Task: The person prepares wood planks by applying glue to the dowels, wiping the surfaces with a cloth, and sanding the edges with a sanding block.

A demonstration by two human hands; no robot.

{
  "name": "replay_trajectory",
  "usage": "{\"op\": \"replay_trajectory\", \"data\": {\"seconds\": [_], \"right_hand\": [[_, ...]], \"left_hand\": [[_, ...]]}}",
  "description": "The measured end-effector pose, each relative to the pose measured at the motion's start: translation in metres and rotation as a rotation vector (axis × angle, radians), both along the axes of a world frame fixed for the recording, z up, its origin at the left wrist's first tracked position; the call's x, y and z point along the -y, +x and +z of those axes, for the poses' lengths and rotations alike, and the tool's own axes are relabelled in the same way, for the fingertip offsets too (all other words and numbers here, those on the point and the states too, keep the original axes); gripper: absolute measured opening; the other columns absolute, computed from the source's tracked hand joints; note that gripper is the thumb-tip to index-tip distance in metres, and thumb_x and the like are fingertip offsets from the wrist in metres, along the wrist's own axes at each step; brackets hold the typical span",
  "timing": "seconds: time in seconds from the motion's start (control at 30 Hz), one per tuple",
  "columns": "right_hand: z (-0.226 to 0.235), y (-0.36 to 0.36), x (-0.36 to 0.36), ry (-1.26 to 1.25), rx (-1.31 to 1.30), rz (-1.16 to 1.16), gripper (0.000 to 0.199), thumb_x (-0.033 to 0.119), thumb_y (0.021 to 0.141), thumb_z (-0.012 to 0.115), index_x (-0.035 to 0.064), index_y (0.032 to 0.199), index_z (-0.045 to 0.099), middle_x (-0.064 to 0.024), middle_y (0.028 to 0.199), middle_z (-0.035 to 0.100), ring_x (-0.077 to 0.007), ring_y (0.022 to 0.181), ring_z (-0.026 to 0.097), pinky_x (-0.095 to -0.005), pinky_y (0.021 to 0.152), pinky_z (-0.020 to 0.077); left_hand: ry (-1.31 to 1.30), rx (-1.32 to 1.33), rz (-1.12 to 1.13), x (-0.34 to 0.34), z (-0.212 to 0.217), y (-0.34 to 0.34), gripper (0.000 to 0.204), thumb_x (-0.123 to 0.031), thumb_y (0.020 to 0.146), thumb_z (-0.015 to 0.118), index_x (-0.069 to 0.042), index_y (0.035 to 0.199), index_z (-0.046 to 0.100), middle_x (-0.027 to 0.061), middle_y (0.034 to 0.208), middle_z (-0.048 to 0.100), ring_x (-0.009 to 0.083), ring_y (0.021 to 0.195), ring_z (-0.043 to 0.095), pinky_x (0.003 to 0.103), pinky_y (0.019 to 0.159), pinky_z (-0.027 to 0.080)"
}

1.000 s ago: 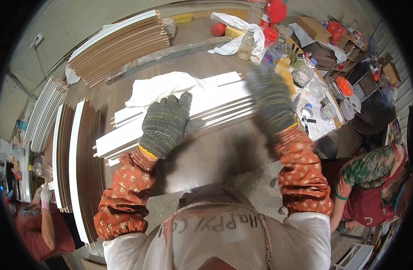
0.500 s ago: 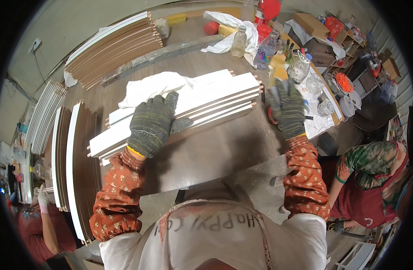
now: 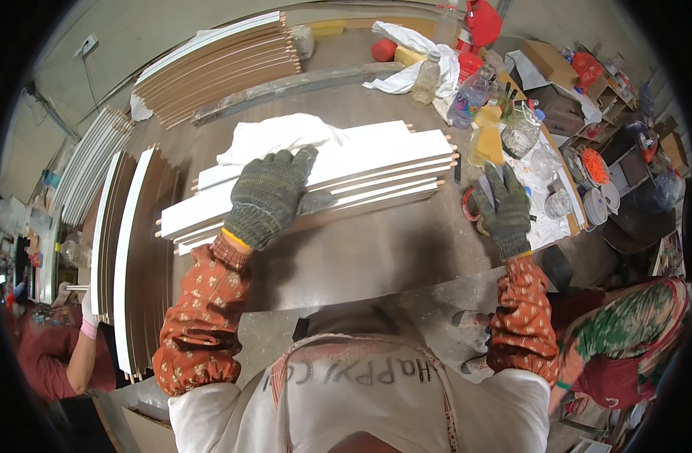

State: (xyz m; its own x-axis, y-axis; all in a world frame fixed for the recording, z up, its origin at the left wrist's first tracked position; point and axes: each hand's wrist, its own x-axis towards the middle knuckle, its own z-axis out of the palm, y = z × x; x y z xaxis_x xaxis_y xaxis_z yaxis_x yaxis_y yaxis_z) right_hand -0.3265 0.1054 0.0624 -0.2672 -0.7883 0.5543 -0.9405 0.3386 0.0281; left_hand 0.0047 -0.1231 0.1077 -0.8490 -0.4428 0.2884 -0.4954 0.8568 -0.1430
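Note:
My left hand point(image 3: 269, 198), in a dark green knitted glove, lies flat on the top board of a stack of white strips point(image 3: 376, 158) with wooden dowel pegs in their ends. Its fingers are stretched out and its thumb points right along the stack's near side. A white cloth point(image 3: 278, 137) lies on the boards just beyond it. My right hand point(image 3: 506, 213), gloved alike, is at the table's right side, fingers stretched out. Beside its thumb is a red-rimmed roll of tape point(image 3: 470, 205); a greyish flat thing by the thumb is unclear. A yellow sponge-like block point(image 3: 488, 145) lies beyond its fingertips.
More pegged strips point(image 3: 218, 68) are stacked at the back left, with upright stacks point(image 3: 135, 257) along the left edge. Bottles point(image 3: 470, 98) and rags crowd the back right. One person point(image 3: 59, 347) is at lower left, another point(image 3: 625, 340) at lower right.
The whole view has shifted, so the table appears farther right. My right hand has come a little nearer and right, uncovering the tape roll. My left hand stays on the boards.

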Motion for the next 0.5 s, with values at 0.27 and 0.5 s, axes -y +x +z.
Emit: {"op": "replay_trajectory", "data": {"seconds": [0.27,0.5], "right_hand": [[-0.056,0.045,0.002,-0.064,0.113,0.058,0.047,0.035,0.084,0.063,0.0152,0.126,0.056,-0.017,0.135,0.047,-0.0376,0.121,0.045,-0.0474,0.099,0.0382],[-0.058,0.085,-0.003,-0.001,0.4,0.263,0.048,0.036,0.075,0.072,0.0139,0.117,0.063,-0.0186,0.125,0.052,-0.036,0.116,0.048,-0.0481,0.099,0.0347]], "left_hand": [[0.018,-0.06,-0.101,-0.015,0.024,-0.026,0.073,-0.05,0.08,0.065,-0.006,0.134,0.044,0.0238,0.121,0.055,0.0376,0.112,0.053,0.046,0.097,0.039],[0.364,-0.14,-0.159,-0.032,0.051,-0.102,0.068,-0.046,0.081,0.067,-0.011,0.135,0.047,0.0206,0.126,0.055,0.036,0.116,0.053,0.043,0.099,0.04]]}}
